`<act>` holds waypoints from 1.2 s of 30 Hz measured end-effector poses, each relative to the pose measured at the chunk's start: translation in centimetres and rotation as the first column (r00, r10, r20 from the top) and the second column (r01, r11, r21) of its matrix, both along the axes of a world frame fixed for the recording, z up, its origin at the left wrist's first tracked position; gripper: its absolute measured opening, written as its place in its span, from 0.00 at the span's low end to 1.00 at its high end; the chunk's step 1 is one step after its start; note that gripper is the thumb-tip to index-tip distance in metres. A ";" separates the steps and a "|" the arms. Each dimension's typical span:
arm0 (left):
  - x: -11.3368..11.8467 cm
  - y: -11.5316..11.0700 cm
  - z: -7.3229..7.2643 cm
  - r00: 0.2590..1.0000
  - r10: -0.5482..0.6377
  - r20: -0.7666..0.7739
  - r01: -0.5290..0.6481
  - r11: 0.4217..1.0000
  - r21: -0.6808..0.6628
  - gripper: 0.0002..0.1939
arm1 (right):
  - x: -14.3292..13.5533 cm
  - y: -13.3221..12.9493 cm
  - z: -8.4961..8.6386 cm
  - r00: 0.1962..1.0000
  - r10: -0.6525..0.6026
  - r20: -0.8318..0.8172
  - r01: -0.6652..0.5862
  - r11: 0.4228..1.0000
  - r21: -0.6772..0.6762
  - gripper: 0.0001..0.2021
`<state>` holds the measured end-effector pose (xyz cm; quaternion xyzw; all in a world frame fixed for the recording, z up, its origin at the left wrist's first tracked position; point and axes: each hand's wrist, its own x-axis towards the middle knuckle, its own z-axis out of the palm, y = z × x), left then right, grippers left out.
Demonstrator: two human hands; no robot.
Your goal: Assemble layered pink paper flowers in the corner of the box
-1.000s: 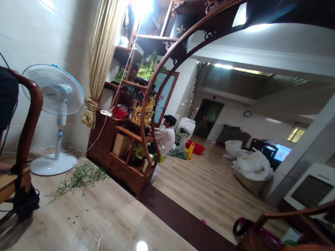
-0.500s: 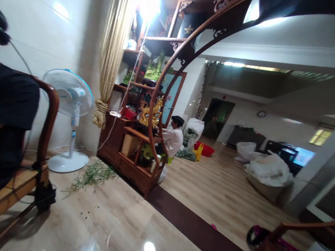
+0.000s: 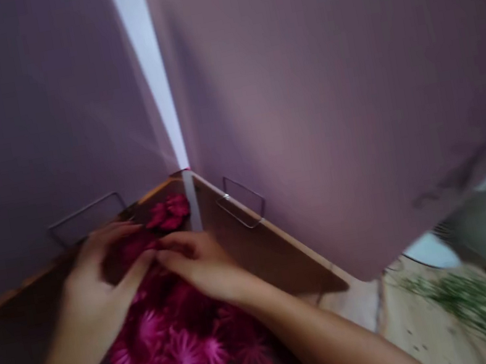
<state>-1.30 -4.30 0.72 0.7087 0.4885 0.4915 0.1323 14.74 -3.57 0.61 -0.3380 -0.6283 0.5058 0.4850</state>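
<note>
Many magenta flower-like pieces (image 3: 183, 352) lie on a dark brown surface, with a smaller cluster (image 3: 170, 212) in its far corner. Over them, my left hand (image 3: 101, 282) curves around a dark magenta piece (image 3: 136, 245), its thumb and fingers apart at the sides of that piece. My right hand (image 3: 198, 262) is closed in a pinch, its fingertips meeting my left thumb tip at the same piece. Blur hides exactly what is between the fingertips.
Tall purplish panels (image 3: 304, 102) rise behind the surface, with a bright gap between them. Wire loops (image 3: 244, 203) stand at the edges. Green stems (image 3: 479, 297) lie on the floor (image 3: 419, 326) at the lower right, near a white round base (image 3: 431, 250).
The view has swung from the room, with its fan, shelves and people, down to the magenta pieces. Both my hands have come into view.
</note>
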 end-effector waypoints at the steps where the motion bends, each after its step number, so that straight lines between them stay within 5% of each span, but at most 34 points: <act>1: -0.7 0.6 0.3 1.000 0.000 0.024 0.000 1.000 -0.016 0.18 | -0.5 0.2 -0.3 0.998 0.008 -0.063 -0.008 1.000 -0.008 0.10; 6: -0.7 2.1 -0.3 0.984 -0.168 0.052 0.169 0.986 -0.007 0.19 | 0.4 0.1 -0.5 0.989 -0.006 -0.148 -0.010 0.994 -0.108 0.08; 12: -1.8 2.5 0.2 0.960 -0.230 -0.159 0.256 0.952 0.166 0.14 | 1.0 -0.1 0.6 0.997 0.042 -0.057 -0.048 0.993 -0.108 0.11; 18: -1.5 2.0 0.8 0.980 -0.122 -0.154 0.164 0.941 0.297 0.17 | 1.1 -0.1 0.6 0.989 0.019 -0.149 -0.051 0.975 -0.217 0.09; 25: -0.9 1.8 0.5 0.982 -0.058 -0.180 0.133 0.889 0.438 0.06 | 0.8 0.1 0.2 0.985 -0.043 -0.164 0.002 0.970 -0.243 0.08; 36: -0.8 1.8 -0.1 0.982 -0.145 -0.122 0.181 0.910 0.372 0.12 | 1.0 0.0 0.4 0.993 -0.113 -0.031 0.104 0.974 -0.199 0.11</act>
